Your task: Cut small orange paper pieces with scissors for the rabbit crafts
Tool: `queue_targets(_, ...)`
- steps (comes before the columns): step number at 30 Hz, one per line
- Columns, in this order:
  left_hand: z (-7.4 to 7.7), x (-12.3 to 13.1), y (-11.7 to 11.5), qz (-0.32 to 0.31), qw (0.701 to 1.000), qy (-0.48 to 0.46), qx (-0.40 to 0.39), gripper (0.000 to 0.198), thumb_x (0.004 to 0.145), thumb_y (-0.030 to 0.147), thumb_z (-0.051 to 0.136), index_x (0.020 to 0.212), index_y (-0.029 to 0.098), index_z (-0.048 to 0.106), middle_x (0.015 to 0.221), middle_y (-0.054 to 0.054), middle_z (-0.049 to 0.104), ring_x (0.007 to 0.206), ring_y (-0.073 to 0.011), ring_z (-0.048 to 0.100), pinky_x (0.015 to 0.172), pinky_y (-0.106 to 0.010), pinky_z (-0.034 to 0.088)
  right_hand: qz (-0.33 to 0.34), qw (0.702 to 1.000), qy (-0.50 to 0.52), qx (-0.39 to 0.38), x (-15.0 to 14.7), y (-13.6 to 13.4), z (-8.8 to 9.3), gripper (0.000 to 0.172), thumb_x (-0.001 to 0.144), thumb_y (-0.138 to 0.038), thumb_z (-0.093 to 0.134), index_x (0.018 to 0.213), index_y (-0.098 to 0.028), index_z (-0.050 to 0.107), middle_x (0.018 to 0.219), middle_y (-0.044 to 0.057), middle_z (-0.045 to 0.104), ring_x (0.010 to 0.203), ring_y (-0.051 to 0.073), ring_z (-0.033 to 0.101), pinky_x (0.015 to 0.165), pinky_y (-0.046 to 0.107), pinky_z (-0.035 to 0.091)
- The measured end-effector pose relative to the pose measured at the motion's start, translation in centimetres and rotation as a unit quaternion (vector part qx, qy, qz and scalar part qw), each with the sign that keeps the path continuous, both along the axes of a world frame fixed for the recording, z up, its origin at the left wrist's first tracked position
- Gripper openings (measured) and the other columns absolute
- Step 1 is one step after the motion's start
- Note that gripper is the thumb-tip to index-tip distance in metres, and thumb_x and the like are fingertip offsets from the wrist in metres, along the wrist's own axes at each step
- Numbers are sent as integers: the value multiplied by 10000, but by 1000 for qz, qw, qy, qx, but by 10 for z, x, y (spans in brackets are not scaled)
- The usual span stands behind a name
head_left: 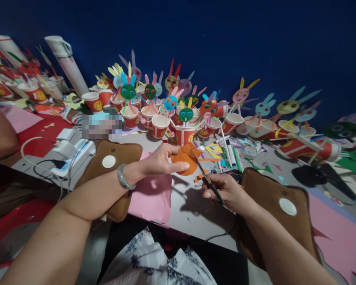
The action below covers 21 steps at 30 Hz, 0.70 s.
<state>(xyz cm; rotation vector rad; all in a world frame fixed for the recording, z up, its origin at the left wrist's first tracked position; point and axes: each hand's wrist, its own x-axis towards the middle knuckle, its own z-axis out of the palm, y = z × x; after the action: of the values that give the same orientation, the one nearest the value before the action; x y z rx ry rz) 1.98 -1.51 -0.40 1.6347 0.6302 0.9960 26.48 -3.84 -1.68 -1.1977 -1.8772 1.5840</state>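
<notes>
Between thumb and fingers, my left hand [163, 160] pinches a piece of orange paper [191, 160] with a rounded outline, held above the table. My right hand [225, 190] is closed around the dark handles of a pair of scissors [206, 176]. Their blades point up and left and reach the right side of the orange paper. A thin orange strip sticks out to the right by the blades. Below my left hand lies a pink paper sheet [151, 194]. Orange scraps [200, 181] lie close to the scissors.
Paper cups with rabbit-faced figures [186, 114] line the back along a blue wall. Brown cushions [115, 150] lie under both forearms. Markers [230, 152] and paper scraps clutter the right middle. A power strip [74, 158] with cables sits left. Another person's arm [0, 126] shows far left.
</notes>
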Motion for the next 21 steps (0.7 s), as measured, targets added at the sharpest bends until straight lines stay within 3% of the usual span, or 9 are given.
queue_targets(10,0,4,-1,-12,1000,8,-24,189,720,266,685,763,85,648,705,-31,639,647,-100,555,632,-209,457,2,1000,-22,-4,-3,0,4,531,568,-623,784,560,-134,575,513,-24,491,484,83,405,453,224,290)
queue_targets(21,4,3,-2,-19,999,7,-35,172,718,256,688,719,96,627,674,-14,608,632,-92,531,638,-214,446,-2,1000,-8,-1,-3,-1,3,504,573,-599,796,553,-148,572,494,-23,508,468,92,428,450,230,302)
